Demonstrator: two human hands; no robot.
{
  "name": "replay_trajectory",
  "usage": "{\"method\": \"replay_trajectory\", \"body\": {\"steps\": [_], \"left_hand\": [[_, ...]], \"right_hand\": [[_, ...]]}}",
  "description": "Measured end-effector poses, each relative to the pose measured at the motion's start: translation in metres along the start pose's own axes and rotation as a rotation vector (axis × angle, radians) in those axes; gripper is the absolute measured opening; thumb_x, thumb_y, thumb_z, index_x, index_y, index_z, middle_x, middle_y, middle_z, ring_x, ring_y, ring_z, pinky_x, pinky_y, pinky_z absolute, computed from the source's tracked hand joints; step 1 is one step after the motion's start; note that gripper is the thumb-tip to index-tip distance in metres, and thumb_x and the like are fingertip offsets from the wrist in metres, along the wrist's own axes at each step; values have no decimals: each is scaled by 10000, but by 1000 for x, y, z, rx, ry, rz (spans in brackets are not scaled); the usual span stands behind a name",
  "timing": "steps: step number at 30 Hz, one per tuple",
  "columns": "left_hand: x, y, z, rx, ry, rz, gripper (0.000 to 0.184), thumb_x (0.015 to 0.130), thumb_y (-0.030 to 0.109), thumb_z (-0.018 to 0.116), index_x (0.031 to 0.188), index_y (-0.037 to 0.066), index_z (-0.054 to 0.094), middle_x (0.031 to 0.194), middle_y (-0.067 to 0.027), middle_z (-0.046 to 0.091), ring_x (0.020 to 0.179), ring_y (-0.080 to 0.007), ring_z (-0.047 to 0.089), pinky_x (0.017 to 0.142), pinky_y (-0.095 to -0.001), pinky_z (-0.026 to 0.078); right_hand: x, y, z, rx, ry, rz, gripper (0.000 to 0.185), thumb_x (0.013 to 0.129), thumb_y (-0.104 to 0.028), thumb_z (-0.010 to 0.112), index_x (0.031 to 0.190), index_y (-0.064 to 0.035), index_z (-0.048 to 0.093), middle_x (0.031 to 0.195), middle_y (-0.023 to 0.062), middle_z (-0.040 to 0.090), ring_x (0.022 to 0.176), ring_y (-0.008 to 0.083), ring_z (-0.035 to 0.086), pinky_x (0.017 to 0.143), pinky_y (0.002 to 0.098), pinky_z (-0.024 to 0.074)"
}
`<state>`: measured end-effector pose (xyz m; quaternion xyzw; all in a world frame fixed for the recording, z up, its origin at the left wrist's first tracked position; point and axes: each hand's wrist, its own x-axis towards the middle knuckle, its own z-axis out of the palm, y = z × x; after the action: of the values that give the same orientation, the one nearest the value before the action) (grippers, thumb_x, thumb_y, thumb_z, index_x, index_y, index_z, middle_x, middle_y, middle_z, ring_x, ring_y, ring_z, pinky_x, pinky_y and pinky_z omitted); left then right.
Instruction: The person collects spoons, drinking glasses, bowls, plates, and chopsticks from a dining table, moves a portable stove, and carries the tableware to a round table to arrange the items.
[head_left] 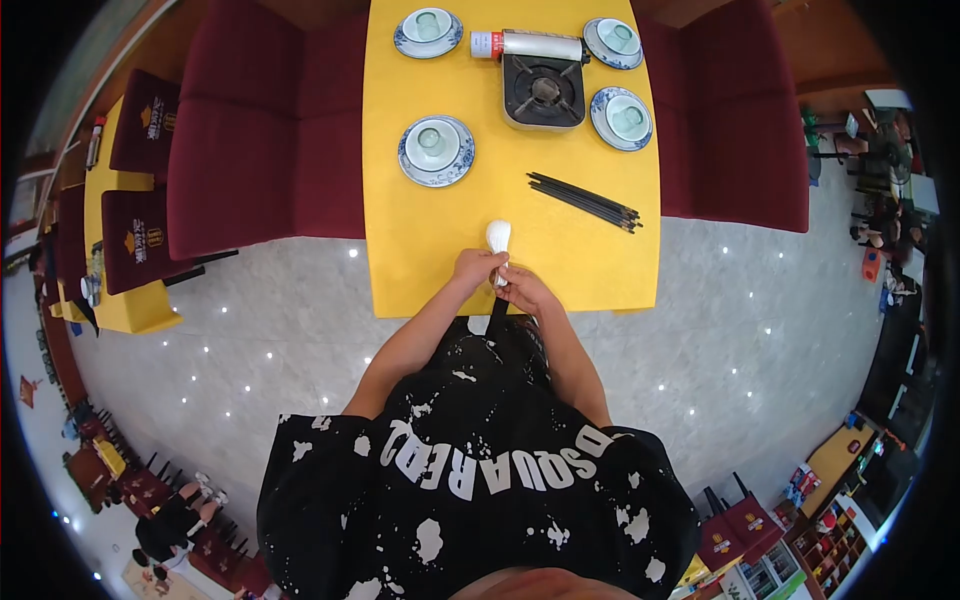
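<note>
Near the front edge of the yellow table point(420, 275), my left hand point(480, 268) grips a bundle of white spoons point(499, 235), with its fingers closed round the handles. My right hand point(524, 288) pinches the lower end of the same bundle, close beside my left hand. The rounded white end points away from me. Several black chopsticks point(585, 202) lie loosely together on the table, beyond my hands and to the right. A plate point(408, 165) with a bowl and a glass on it stands beyond my hands to the left.
A portable gas stove point(543, 92) with a canister point(487, 44) stands at the back. More place settings point(428, 33) point(613, 43) point(621, 118) stand around it. Dark red benches point(330, 140) point(730, 120) flank the table. Another person point(165, 530) is at the far lower left.
</note>
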<state>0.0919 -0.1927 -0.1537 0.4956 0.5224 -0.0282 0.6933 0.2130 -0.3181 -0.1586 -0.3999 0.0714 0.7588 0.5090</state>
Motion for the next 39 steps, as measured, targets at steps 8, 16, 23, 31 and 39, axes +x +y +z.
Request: {"method": "replay_trajectory", "body": {"steps": [8,16,23,31,39], "left_hand": [[-10,7,10,246,212,-9,463,769,481,743,748,18,753,634,-79,681,576,-173,645,559,-329,490],[-14,23,-1,485,347,-29,451,787,467,719,783,18,760,650,-101,700,594,-188,673,578,-315,508],[-2,49,48,427,425,-121,428,784,451,677,732,32,749,615,-112,689,578,-220,685,620,-339,544],[34,97,134,65,667,-349,472,776,398,727,920,-52,723,893,-181,734,788,-278,718,717,-377,562],[39,102,142,244,597,-282,500,817,445,696,938,-39,734,905,-199,733,850,-320,718,764,-406,556]], "right_hand": [[-3,-17,-3,-105,-63,69,266,1003,-280,607,1132,-47,623,1033,38,641,931,146,597,855,301,489],[18,-40,8,-455,-54,133,369,946,-330,682,1005,33,661,903,93,669,815,160,666,728,276,542],[-26,-81,-14,-1236,368,-237,455,801,-274,759,1141,7,646,1008,172,681,925,326,678,825,379,545],[-49,-98,-40,-1580,531,-927,516,770,-194,732,1246,-51,594,1116,145,610,1030,357,584,855,440,501],[-42,-101,-56,-1629,528,-1111,374,808,-181,732,1155,-56,667,1052,85,628,930,297,584,779,423,475]]}}
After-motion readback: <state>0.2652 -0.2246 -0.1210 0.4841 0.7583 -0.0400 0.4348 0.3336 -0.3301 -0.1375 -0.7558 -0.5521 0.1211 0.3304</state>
